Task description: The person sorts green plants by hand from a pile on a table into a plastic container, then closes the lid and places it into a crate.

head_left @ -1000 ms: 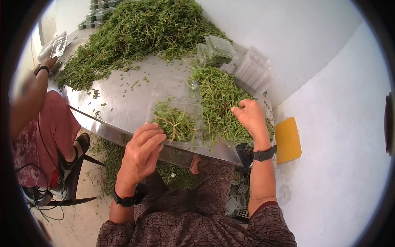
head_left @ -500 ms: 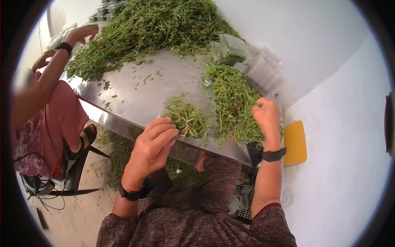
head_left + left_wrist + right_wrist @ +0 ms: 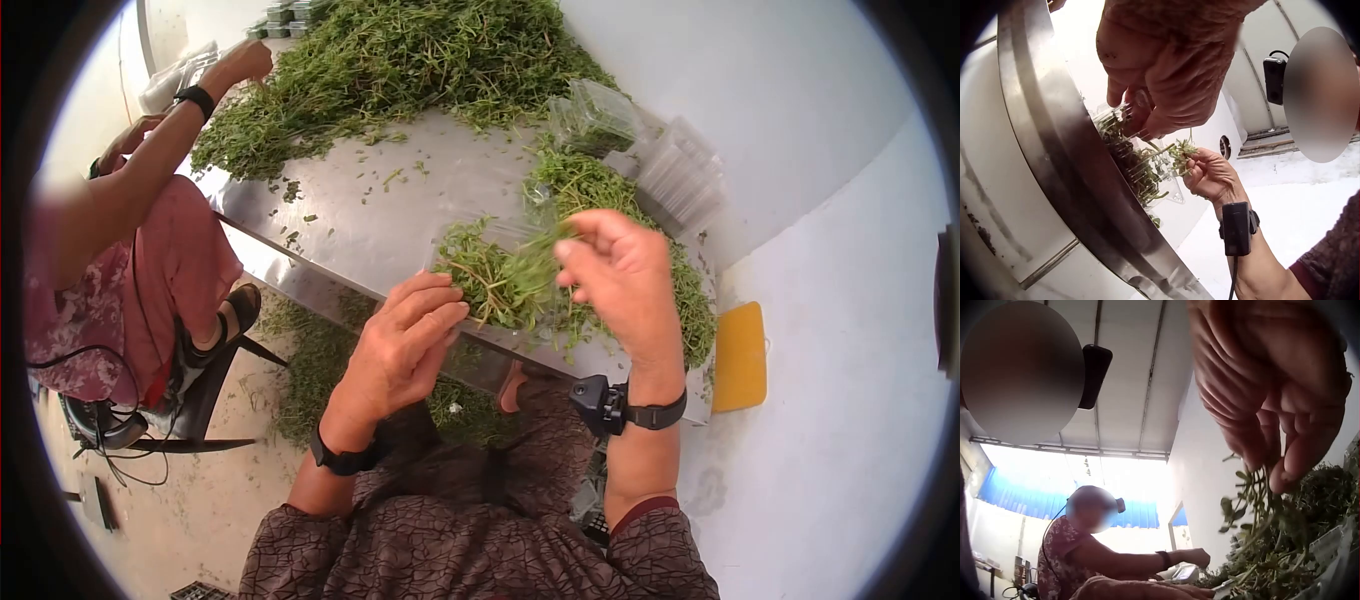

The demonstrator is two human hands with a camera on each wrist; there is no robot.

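A clear plastic clamshell box (image 3: 1177, 195) lies at the table's front edge, partly filled with green leafy sprigs (image 3: 472, 268). My left hand (image 3: 405, 345) holds the box by its near left side, fingertips at the rim. Over the box's right part, my right hand (image 3: 625, 285) pinches a small bunch of sprigs (image 3: 1250, 503) between thumb and fingers. Stems and leaves hang below its fingertips in the right wrist view. The bunch is blurred in the head view. A smaller pile of greens (image 3: 690, 310) spreads on the table right of the box, partly behind my right hand.
A big heap of greens (image 3: 400, 70) covers the back of the metal table (image 3: 350, 215). Stacked clear boxes (image 3: 685, 180) stand by the wall at right. Another person (image 3: 130, 240) sits at left, one arm reaching toward the heap. A yellow board (image 3: 740, 355) is beyond the table's right end.
My right hand has come from the smaller pile leftward over the box, now with a bunch of sprigs. My left hand stays at the box. The other person's arm has reached toward the big heap.
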